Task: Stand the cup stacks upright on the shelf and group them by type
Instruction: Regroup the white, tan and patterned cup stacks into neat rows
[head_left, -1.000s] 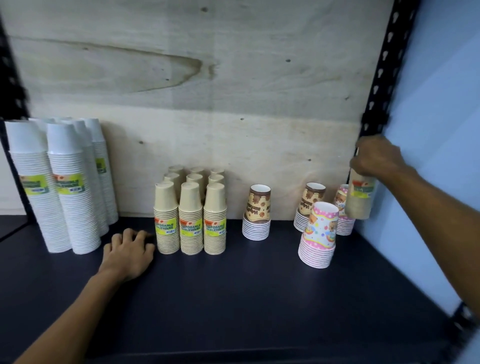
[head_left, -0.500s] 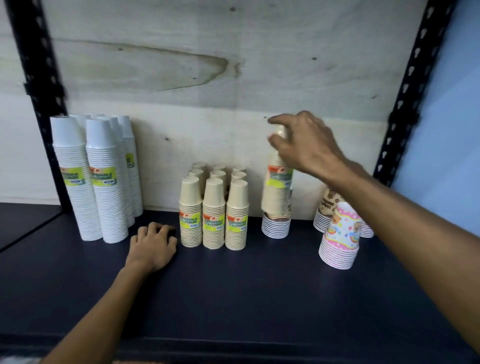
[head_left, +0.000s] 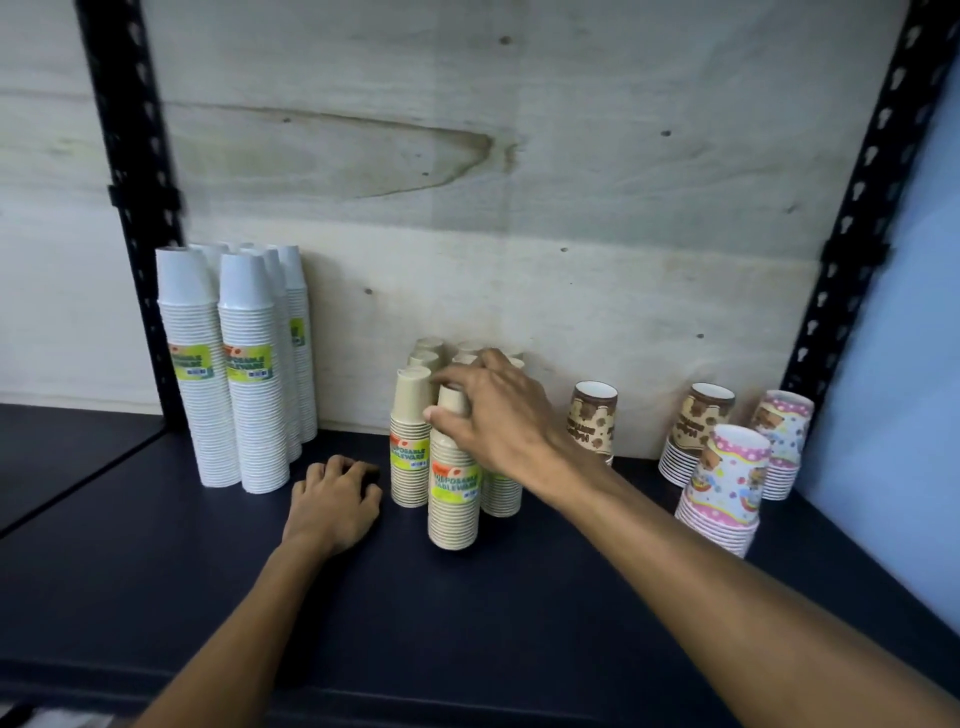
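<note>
My right hand (head_left: 493, 415) grips the top of a beige cup stack (head_left: 453, 499) with a green label, which stands upside down on the dark shelf (head_left: 519, 613) in front of the other beige stacks (head_left: 410, 441). My left hand (head_left: 332, 499) rests flat on the shelf just left of them, fingers curled, holding nothing. Tall white cup stacks (head_left: 223, 364) stand at the back left. Two brown patterned stacks (head_left: 592, 421) (head_left: 693, 431) and two pink patterned stacks (head_left: 724, 488) (head_left: 782, 441) stand mouth-up at the right.
A plywood back panel (head_left: 519, 208) closes the shelf behind the cups. Black slotted uprights (head_left: 130, 182) (head_left: 857, 197) frame it left and right. A blue wall (head_left: 909, 364) lies to the right. The shelf's front edge (head_left: 467, 706) runs along the bottom.
My right hand carried the beige stack from the far right, over the brown cups, down to the shelf in front of the beige group. My left hand stayed on the shelf.
</note>
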